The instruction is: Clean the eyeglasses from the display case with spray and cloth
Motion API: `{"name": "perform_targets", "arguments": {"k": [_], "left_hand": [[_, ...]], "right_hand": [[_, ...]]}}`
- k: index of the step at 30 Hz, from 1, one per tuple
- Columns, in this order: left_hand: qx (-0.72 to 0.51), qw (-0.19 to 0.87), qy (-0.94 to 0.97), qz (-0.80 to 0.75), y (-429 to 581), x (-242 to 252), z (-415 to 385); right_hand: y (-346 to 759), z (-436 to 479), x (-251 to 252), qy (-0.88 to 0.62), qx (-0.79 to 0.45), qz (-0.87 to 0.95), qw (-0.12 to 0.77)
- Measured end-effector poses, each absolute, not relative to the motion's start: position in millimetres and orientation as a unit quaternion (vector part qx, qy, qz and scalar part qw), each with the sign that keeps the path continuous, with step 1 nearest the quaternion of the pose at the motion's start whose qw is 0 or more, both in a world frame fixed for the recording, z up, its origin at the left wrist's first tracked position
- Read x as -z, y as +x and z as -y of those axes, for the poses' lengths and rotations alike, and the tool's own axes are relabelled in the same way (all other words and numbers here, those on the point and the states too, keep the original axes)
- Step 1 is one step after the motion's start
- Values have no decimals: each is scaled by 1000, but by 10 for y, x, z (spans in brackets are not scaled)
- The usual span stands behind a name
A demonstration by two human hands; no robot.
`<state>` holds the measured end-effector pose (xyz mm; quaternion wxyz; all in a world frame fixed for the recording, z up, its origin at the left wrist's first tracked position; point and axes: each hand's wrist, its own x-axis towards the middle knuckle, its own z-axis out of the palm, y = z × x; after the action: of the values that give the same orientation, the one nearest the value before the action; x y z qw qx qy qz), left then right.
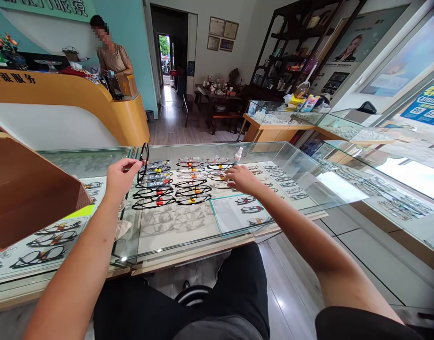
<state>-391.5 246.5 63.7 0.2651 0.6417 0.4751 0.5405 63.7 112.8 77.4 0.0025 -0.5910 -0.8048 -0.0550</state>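
My left hand (122,178) pinches a pair of dark-framed eyeglasses (143,163), held upright above the left edge of the glass display case (177,245). Over the right part of the laid-out frames is my right hand (242,180), its fingers loosely bent and apart with nothing visible in them. Those fingertips are close to a row of glasses (219,166); whether they touch is unclear. Behind them stands a small white spray bottle (238,155). Several black glasses (194,190) with coloured tags lie in columns on the glass top between my hands.
A brown cardboard box (32,189) sits on the left case, near my left forearm. More glasses (47,255) lie inside that case. Across the room a person (114,59) stands behind a wooden counter (141,120). Further display cases (387,203) run along the right.
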Motion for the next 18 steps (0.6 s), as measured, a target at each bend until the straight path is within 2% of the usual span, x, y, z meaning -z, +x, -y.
{"name": "perform_targets", "arguments": {"k": [3,8,13,18], "left_hand": [[-544,273,639,-470,-3892,-655,-2426],[-556,348,622,-428,-3631,-820,-2193],[-541,432,624,-363,-3162,-1046,-2036],[-544,437,647,-309,-2901,-1033,-2040]], "right_hand": [[506,-1045,-938,-604,58,790,86],[-76,-1021,-1160,-518,-4,790,326],[-751,-1396,-1170,-433,-76,790,427],[-1016,-1729,-967,-404,-153,729,531]]}}
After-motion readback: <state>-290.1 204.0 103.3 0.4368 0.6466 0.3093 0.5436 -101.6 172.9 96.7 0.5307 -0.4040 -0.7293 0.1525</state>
